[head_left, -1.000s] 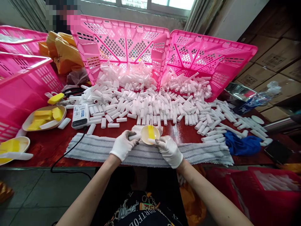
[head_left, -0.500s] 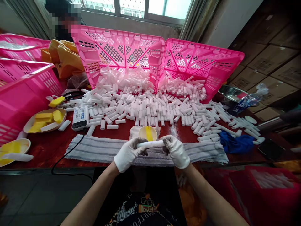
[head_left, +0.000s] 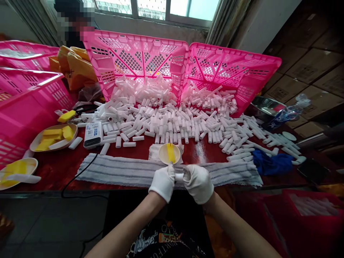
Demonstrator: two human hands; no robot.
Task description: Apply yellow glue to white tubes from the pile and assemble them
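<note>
My left hand (head_left: 162, 182) and my right hand (head_left: 198, 182) wear white gloves and meet close together over the near edge of a striped grey towel (head_left: 120, 170). Both fists wrap round a white plastic tube (head_left: 178, 176), of which only a short piece shows between them. Just beyond the hands stands a small cream bowl (head_left: 169, 153) with a yellow sponge strip in it. Behind that, a big heap of short white tubes (head_left: 172, 122) spills from two tipped pink baskets (head_left: 150, 57).
On the left are a white device with a black cable (head_left: 92, 134), dishes of yellow sponges (head_left: 53, 138), and more pink baskets (head_left: 24, 100). A blue cloth (head_left: 272, 165) and longer tubes lie right. A red crate (head_left: 309, 215) stands below right. A person sits behind the baskets.
My hands have drawn back from the bowl towards me and slid together along the tube, so that most of it is now covered by the two fists.
</note>
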